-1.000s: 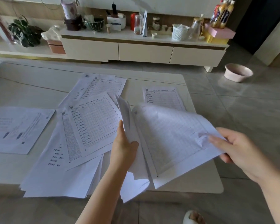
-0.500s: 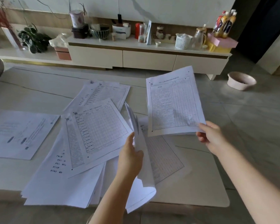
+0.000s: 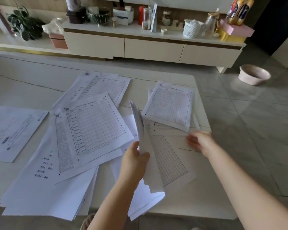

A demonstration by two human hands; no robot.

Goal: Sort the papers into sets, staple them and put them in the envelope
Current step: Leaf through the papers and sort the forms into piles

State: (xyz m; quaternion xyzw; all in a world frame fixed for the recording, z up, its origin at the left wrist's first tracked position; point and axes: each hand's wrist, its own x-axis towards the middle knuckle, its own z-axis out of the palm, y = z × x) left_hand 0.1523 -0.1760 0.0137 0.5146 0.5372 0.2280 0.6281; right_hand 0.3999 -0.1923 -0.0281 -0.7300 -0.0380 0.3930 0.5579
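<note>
Two hands: left hand (image 3: 134, 161) pinches a paper sheaf (image 3: 140, 130); right hand (image 3: 199, 141) (motion-blurred) hides its fingers' state.

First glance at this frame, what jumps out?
The left hand, low at centre, grips a sheaf of papers stood on edge. All round it lie printed grid sheets fanned across the pale table, the biggest overlapping pile to its left and a smaller pile at the table's far right. The blurred right hand sits just below that smaller pile; its grip cannot be read.
</note>
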